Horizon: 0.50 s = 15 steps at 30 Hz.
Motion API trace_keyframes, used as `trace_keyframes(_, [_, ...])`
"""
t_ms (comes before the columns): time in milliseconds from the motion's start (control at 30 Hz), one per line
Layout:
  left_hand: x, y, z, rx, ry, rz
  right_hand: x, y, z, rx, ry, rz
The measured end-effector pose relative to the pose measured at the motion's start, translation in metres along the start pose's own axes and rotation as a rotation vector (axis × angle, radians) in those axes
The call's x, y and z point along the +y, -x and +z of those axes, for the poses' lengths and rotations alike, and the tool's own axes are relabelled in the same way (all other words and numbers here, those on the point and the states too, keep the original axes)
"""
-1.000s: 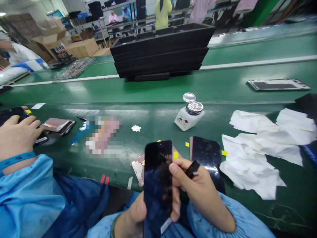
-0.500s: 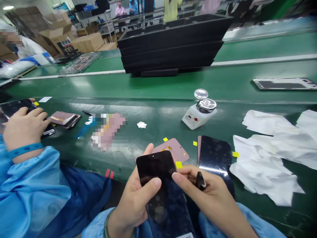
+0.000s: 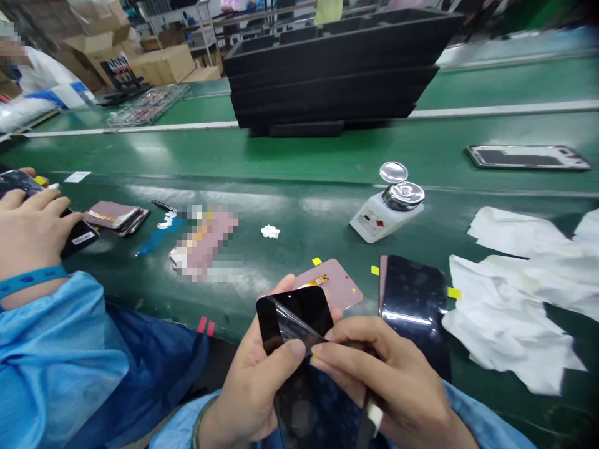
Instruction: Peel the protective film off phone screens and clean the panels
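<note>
My left hand (image 3: 253,380) is wrapped round a black phone (image 3: 299,408), its thumb pressed on the front glass. A clear protective film (image 3: 291,321) stands lifted and folded at the phone's upper part. Its edge is pinched between thumb and finger of my right hand (image 3: 393,368), where a bit of yellow tab peeks out. Tucked under the right hand's other fingers is a black stick-like tool with a pale end (image 3: 373,416); its kind is unclear. Just beyond the phone lies a pink-backed screen panel (image 3: 334,284) with an orange flex cable.
Dark screen panels (image 3: 414,305) with yellow tabs lie to the right, beside crumpled white cloths (image 3: 510,318). A white pump bottle (image 3: 386,218) stands behind, its lid up. Black trays (image 3: 327,81) are stacked farther back. At left, a co-worker's hand (image 3: 32,231) rests on another phone.
My right hand has moved left and down across the phone, drawing up the film's corner, which lay flat before. The yellow tab is now mostly hidden in the fingers.
</note>
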State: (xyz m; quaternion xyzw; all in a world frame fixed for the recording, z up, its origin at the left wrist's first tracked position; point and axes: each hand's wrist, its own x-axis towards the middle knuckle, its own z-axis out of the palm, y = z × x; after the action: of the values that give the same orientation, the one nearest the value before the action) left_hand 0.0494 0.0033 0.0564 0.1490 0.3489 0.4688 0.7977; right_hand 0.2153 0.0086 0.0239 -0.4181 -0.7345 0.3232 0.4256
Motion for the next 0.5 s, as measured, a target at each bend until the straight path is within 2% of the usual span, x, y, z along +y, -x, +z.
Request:
trace_keyframes(67, [0.000, 0.000, -0.003, -0.016, 0.009, 0.006, 0.001, -0.001, 0.000, 0.002, 0.069, -0.060])
trace_keyframes(233, [0.002, 0.000, -0.007, -0.198, 0.163, 0.044, -0.006, -0.012, 0.003, -0.003, 0.204, -0.187])
trace_keyframes(267, [0.003, 0.000, -0.007, -0.182, 0.152, 0.044, -0.009, -0.014, 0.002, -0.018, 0.212, -0.197])
trace_keyframes(367, [0.001, -0.001, -0.004, -0.022, 0.044, 0.044, -0.014, -0.015, -0.007, -0.085, 0.121, -0.205])
trace_keyframes(433, [0.000, -0.002, -0.003, 0.043, -0.007, 0.039, -0.011, -0.010, -0.019, -0.037, 0.022, -0.159])
trace_keyframes(500, [0.000, -0.004, -0.001, 0.054, -0.025, 0.025, -0.003, -0.003, -0.034, 0.067, -0.046, -0.060])
